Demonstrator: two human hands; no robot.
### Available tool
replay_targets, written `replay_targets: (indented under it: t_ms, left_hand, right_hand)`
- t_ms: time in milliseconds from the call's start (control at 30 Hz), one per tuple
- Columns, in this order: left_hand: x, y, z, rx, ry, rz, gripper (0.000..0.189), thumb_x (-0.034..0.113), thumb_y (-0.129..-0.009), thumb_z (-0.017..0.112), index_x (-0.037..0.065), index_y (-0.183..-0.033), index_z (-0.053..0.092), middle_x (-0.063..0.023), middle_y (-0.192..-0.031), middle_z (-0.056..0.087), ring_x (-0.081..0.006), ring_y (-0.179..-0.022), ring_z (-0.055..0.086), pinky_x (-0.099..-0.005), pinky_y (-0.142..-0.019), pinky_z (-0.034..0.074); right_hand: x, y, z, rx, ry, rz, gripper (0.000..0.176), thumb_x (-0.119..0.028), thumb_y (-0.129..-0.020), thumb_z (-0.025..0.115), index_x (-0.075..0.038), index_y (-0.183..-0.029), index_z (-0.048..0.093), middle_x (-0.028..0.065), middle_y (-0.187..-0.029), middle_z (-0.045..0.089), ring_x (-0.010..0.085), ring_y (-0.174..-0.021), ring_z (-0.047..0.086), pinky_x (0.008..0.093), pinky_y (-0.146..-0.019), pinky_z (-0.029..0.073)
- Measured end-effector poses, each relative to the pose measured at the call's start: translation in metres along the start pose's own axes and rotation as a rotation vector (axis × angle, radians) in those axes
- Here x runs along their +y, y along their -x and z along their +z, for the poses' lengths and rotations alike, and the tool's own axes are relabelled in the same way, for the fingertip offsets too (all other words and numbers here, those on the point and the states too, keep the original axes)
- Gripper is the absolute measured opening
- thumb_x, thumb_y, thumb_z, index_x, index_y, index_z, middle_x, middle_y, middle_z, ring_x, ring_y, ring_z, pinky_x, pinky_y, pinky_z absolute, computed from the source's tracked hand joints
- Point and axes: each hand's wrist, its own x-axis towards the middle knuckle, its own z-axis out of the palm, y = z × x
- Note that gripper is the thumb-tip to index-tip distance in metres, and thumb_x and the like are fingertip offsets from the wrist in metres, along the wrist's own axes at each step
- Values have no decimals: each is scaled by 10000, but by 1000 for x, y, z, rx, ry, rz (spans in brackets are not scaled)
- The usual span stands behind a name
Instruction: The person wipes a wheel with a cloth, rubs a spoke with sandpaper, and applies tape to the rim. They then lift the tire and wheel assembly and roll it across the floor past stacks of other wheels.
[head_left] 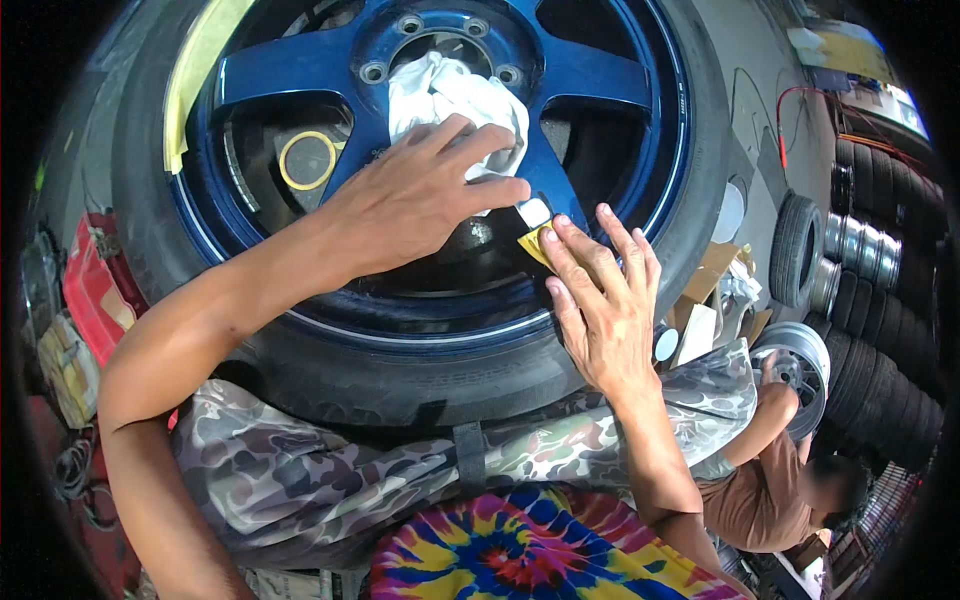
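A blue spoked wheel with its black tyre lies in front of me. My left hand reaches across it and grips a bunched white cloth over the hub, fingers curled on the fabric and thumb pointing right. Just to the right, my right hand has its fingers stretched out and apart. Its index and middle fingertips rest on a small yellow and white piece on the lower right spoke. Part of that piece is hidden under the fingers.
Yellow masking tape runs along the rim's upper left, and a tape roll sits between spokes. At the right, a person in a brown top handles a silver wheel. Stacked tyres and a cardboard box stand nearby.
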Motion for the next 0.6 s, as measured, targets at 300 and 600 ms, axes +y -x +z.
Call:
replay_targets:
  t_ms: [300, 600]
  left_hand:
    - [-5, 1, -2, 24, 48, -154, 689, -54, -865, 632, 99, -1523, 500, -155, -1360, 569, -360, -1248, 569, -472, -1082, 495]
    - [-13, 4, 3, 46, 21, -138, 738, 61, -843, 728, 81, -1537, 478, -171, -1269, 574, -371, -1194, 564, -491, -1040, 471]
  right_hand:
    - [-5, -3, 2, -9, 107, 30, 433, -227, -1045, 635, -150, -1471, 653, 23, -1575, 569, 326, -1571, 360, 546, -1245, 279]
    - [-4, -15, 7, 9, 117, 36, 424, -231, -1079, 578, -155, -1492, 633, 20, -1590, 558, 328, -1586, 336, 536, -1244, 284]
